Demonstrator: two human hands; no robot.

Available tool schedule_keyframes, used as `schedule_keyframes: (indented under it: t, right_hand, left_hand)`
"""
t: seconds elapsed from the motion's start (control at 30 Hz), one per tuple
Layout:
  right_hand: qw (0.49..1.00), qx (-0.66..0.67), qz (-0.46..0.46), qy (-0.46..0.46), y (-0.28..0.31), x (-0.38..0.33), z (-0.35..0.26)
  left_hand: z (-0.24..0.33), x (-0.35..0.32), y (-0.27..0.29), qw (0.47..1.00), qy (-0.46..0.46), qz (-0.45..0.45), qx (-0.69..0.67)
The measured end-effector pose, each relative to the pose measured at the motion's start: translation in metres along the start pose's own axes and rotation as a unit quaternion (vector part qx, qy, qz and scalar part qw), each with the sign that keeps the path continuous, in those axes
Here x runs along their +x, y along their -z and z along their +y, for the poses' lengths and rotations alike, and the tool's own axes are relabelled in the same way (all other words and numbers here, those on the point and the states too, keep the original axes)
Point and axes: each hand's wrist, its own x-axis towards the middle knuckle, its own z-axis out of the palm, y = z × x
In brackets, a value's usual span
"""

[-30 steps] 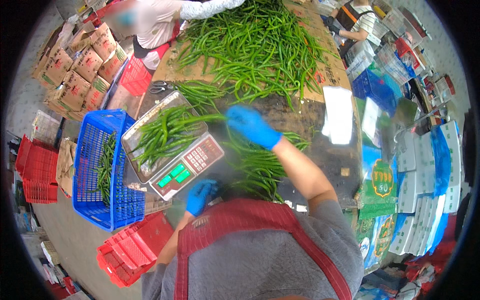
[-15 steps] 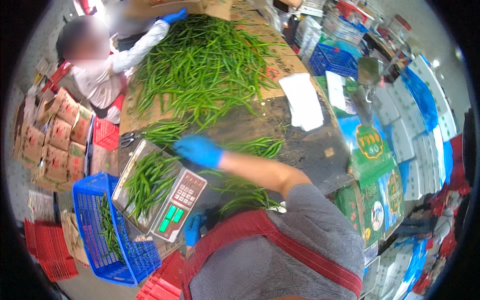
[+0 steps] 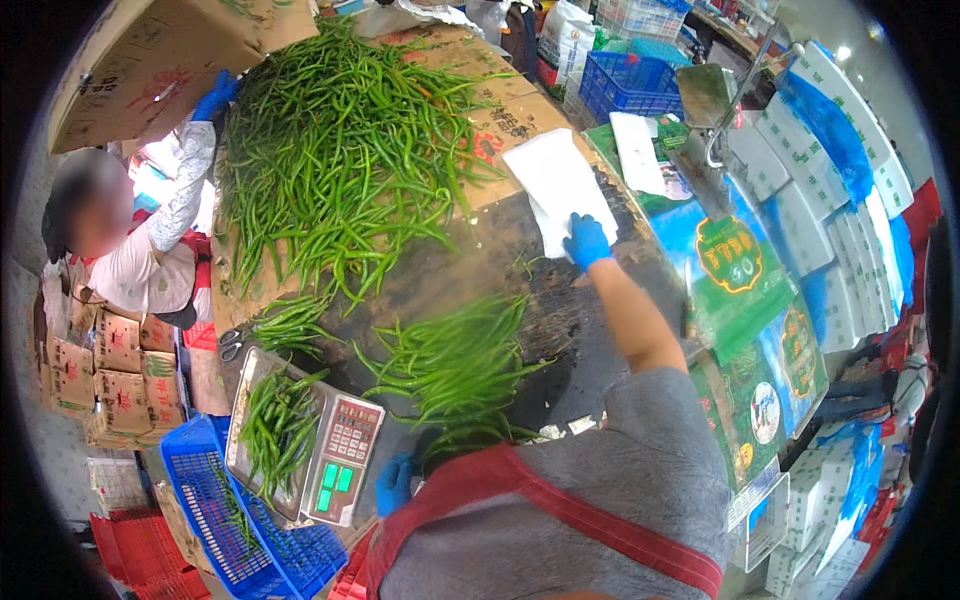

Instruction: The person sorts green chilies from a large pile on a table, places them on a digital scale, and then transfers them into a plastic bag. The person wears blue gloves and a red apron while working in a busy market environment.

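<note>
At the near left, the scale [image 3: 345,462] carries a small heap of green chillies [image 3: 275,425] on its pan, above the blue crate [image 3: 215,520]. The left hand [image 3: 393,484], blue-gloved, has stayed at the scale's near right corner; whether it grips anything cannot be told. The right hand [image 3: 586,240] has left the chillies by the scale and swung far right across the worktop [image 3: 500,260], where it now presses flat on the white bags [image 3: 556,185], fingers closing on the top one. Weighing looks done; bagging follows.
</note>
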Motion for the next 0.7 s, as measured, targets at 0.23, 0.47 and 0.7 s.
schedule_keyframes:
  t: [0.23,0.47,0.7]
  right_hand:
    - [0.970,0.241,-0.016,-0.034,0.013,0.021,0.092]
    - [0.787,0.610,-0.038,-0.086,0.143,-0.088,0.025]
    - [0.710,0.701,-0.002,-0.065,0.180,-0.182,-0.007]
  left_hand:
    - [0.004,-0.012,-0.008,0.998,0.050,-0.030,-0.040]
    - [0.074,0.020,-0.022,0.992,-0.069,-0.104,-0.008]
    - [0.219,0.079,-0.151,0.929,-0.083,-0.320,-0.168]
